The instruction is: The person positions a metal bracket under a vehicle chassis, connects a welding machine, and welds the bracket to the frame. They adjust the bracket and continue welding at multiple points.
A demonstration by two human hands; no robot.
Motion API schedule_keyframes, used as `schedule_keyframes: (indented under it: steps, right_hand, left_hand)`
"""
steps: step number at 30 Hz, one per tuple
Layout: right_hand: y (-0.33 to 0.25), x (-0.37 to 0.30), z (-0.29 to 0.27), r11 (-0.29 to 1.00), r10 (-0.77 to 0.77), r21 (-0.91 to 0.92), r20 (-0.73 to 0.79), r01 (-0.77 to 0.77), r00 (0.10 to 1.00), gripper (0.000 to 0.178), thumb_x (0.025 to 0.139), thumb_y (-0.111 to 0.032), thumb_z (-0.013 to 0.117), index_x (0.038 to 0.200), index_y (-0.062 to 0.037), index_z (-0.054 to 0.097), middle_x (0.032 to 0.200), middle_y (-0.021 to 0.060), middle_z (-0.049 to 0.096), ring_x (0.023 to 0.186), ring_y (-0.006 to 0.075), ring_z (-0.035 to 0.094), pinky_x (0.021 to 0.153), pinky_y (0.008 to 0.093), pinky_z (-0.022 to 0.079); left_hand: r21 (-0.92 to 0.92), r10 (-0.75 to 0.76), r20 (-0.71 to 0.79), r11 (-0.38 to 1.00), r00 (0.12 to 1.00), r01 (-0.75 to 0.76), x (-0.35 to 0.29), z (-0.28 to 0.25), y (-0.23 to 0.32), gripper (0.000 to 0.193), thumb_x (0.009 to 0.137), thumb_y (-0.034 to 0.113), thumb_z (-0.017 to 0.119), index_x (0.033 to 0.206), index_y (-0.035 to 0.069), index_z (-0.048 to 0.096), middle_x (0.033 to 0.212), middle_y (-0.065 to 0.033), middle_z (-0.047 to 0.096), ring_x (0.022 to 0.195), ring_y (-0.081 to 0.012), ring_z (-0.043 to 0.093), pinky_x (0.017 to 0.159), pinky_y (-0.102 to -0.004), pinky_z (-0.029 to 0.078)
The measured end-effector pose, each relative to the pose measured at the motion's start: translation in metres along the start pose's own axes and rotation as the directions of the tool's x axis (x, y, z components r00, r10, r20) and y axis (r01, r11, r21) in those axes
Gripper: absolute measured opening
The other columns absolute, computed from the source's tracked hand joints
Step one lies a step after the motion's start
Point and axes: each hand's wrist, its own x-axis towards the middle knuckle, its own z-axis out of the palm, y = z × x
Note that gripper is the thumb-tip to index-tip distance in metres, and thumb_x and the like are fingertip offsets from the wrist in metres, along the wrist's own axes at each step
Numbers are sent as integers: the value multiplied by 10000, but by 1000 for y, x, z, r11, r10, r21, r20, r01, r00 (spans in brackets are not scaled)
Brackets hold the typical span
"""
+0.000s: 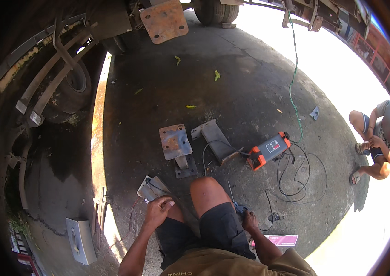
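Your left hand [159, 208] rests fingers curled on your knee beside the grey plate [151, 188]; right hand [249, 221] grips the electrode holder [240, 209] firmly; steady it.

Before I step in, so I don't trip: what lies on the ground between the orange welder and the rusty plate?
In the head view, a grey metal bracket lies between the orange welder and the rusty plate, with a thin cable looping across it.

Olive-brown shirt, black shorts, bare forearms and knees.
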Motion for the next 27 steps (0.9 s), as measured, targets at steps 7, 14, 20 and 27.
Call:
schedule_keyframes:
  steps: [7,14,20,27]
  right_hand:
    - [17,-38,-43,953,-163,234,-146,194,976,390,884,-228,736,1198,-42,597,988,270,686,1002,448,690,848,532,518]
    - [-110,-118,-201,912,-271,201,-360,357,893,482,856,-313,832,1171,-33,596,825,170,683,741,314,692,697,414,516]
    - [-231,-130,-292,600,-574,274,-507,751,644,549,949,-230,745,1364,-3,466,889,145,685,704,226,644,661,386,500]
    - [-382,-91,-333,186,-440,462,-750,867,494,478,1104,-372,493,1400,-6,408,898,82,553,642,122,548,576,296,490]
  left_hand:
    - [178,89,-216,983,972,-50,18,40,-69,457,908,178,725,1322,1,644,1257,-211,672,1165,-406,641,1007,-477,506]
    - [370,181,-165,923,970,-109,30,62,-85,474,961,283,647,1356,25,612,1337,-177,626,1291,-349,555,1178,-511,338]
    - [405,169,-195,911,966,-78,29,56,-87,449,973,284,631,1337,21,625,1357,-163,615,1326,-329,525,1195,-537,300]
    - [441,162,-210,896,964,-55,37,61,-88,441,943,285,674,1288,11,651,1313,-170,626,1281,-345,530,1178,-511,309]
